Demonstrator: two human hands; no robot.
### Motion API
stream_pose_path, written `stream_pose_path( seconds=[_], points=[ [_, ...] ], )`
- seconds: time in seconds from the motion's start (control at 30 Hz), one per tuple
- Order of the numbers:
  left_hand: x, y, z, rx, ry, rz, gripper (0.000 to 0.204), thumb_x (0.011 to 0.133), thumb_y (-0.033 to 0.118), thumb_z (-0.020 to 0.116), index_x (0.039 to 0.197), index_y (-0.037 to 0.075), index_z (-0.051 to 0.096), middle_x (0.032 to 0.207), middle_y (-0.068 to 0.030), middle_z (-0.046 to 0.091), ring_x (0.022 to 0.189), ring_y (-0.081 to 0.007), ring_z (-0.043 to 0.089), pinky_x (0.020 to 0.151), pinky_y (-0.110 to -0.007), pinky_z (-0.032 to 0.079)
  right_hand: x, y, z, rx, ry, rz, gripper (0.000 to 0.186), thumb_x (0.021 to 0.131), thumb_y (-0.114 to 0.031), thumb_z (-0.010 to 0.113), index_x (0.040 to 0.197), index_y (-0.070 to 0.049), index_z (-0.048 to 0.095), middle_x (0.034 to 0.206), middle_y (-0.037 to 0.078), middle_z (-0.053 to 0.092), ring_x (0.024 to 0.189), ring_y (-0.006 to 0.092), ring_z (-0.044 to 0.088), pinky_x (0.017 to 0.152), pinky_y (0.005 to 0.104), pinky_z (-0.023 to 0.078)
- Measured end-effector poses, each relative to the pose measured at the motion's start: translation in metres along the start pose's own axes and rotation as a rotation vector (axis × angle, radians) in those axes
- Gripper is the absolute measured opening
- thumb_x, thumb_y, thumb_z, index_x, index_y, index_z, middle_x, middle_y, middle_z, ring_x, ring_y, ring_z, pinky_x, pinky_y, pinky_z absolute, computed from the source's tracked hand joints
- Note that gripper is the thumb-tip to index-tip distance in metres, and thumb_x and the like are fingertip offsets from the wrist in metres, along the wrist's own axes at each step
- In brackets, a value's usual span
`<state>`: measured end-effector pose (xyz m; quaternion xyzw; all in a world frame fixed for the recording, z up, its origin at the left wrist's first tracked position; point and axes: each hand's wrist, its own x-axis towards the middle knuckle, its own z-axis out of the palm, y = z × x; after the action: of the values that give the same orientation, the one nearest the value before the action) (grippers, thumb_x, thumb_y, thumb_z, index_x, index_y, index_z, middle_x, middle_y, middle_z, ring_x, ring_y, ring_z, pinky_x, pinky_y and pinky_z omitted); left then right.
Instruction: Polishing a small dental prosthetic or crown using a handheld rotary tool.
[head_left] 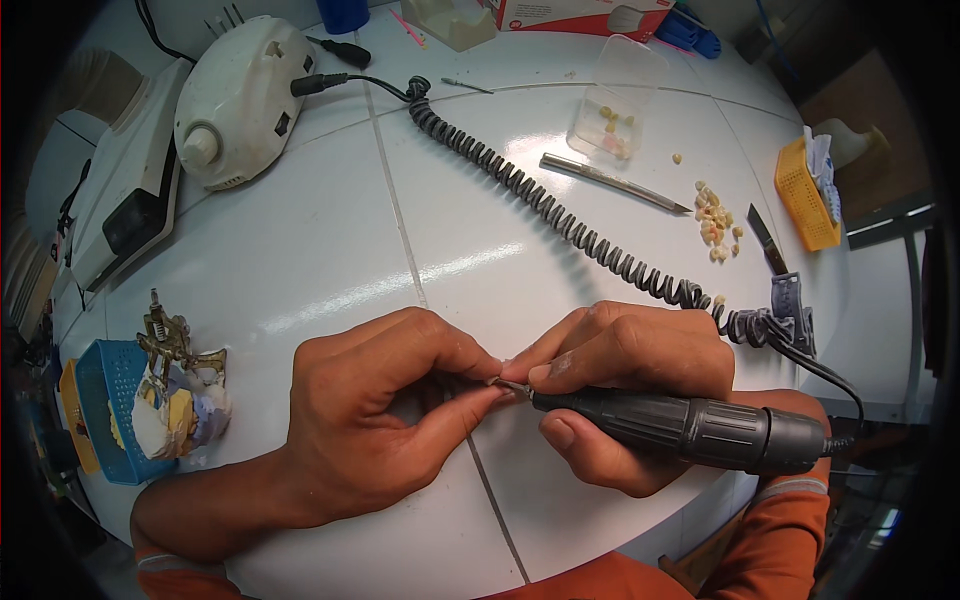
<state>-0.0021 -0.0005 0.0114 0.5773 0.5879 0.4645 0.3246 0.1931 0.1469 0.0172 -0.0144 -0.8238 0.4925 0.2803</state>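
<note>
My right hand (630, 370) grips a black rotary handpiece (690, 428) like a pen, its thin metal bit pointing left. Thumb and forefinger of my left hand (385, 395) are pinched together at the bit's tip. Whatever sits between them is too small and covered to make out. The fingertips of both hands meet there, over the white tabletop. From the handpiece's rear a cord runs to the right, and a black coiled cord (540, 200) leads up to the white control unit (245, 105) with a round knob.
Small tooth-shaped pieces (714, 222) lie at the right, near a metal craft knife (615, 183) and another blade (767, 240). A clear plastic box (620, 95) holds more pieces. At left stand a brass articulator with a plaster model (180, 400) and a blue basket (110, 410). A yellow basket (805, 195) is far right.
</note>
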Motion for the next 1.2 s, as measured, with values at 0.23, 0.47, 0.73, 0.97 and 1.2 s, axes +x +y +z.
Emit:
stream_pose_path(
  seconds=[0.23,0.47,0.73,0.97,1.2],
  points=[
    [-0.002,-0.002,0.001,-0.035,0.049,0.001,0.018,0.084,-0.013,0.082,0.097,-0.005,0.073,0.094,-0.0129,0.075,0.085,-0.0160,0.075,0.074,-0.026,0.061,-0.003,-0.001,-0.002,0.074,0.005,0.223,0.019,0.086,-0.007,0.081,0.099,0.004,0.072,0.089,0.017,0.078,0.085,0.0240,0.080,0.074,0.0312,0.062],
    [-0.001,-0.002,-0.001,-0.058,0.036,-0.003,0.018,0.085,-0.014,0.082,0.097,-0.004,0.072,0.095,-0.0135,0.075,0.086,-0.0162,0.074,0.077,-0.027,0.059,0.000,-0.005,-0.012,0.125,-0.103,0.283,0.017,0.090,-0.006,0.075,0.100,0.006,0.069,0.098,0.022,0.079,0.099,0.0288,0.080,0.086,0.0361,0.066],
    [0.000,-0.001,0.004,-0.093,0.065,-0.044,0.019,0.086,-0.013,0.082,0.099,-0.004,0.071,0.095,-0.0134,0.076,0.087,-0.0161,0.076,0.078,-0.027,0.061,-0.002,-0.002,-0.020,0.241,-0.108,0.312,0.017,0.091,-0.006,0.073,0.100,0.006,0.064,0.099,0.025,0.078,0.100,0.0303,0.080,0.086,0.0368,0.066],
    [-0.003,0.001,0.000,-0.058,0.042,-0.074,0.023,0.087,-0.010,0.083,0.100,-0.003,0.066,0.099,-0.0148,0.075,0.090,-0.0151,0.075,0.081,-0.026,0.060,-0.003,0.002,-0.014,0.245,-0.097,0.281,0.017,0.089,-0.006,0.074,0.098,0.006,0.065,0.099,0.025,0.078,0.100,0.0308,0.080,0.087,0.0364,0.066],
    [-0.003,0.001,-0.002,-0.060,0.029,-0.086,0.026,0.086,-0.011,0.083,0.099,-0.002,0.062,0.099,-0.0156,0.075,0.089,-0.0141,0.074,0.080,-0.026,0.059,-0.001,0.002,-0.015,0.246,-0.121,0.291,0.019,0.088,-0.007,0.076,0.099,0.006,0.067,0.101,0.026,0.079,0.101,0.0309,0.080,0.088,0.0360,0.066]
  ],
)
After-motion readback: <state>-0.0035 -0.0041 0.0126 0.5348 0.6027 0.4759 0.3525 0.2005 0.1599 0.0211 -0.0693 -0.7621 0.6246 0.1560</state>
